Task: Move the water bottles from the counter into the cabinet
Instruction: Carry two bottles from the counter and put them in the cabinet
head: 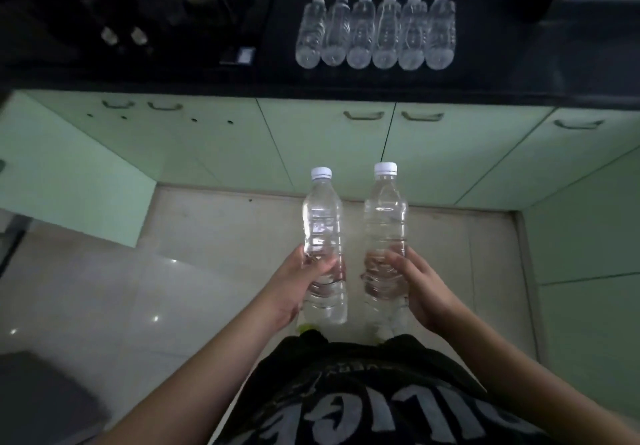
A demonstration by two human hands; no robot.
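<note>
My left hand (294, 287) grips a clear water bottle with a white cap (322, 222) around its lower half, held upright above the floor. Beside it, my right hand (420, 288) grips a second clear capped bottle (385, 216) the same way. The two bottles are a short gap apart and do not touch. Several more clear water bottles (375, 34) lie in a tight row on the black counter (346, 82) ahead. Below the counter, the pale green cabinet doors (325, 146) with curved handles are all closed.
A dark stove with knobs (124, 37) occupies the counter's left part. Green cabinets also run along the left (69, 181) and right (588, 236) sides, boxing in the light tiled floor (194, 264). A dark object (38, 396) sits at the lower left.
</note>
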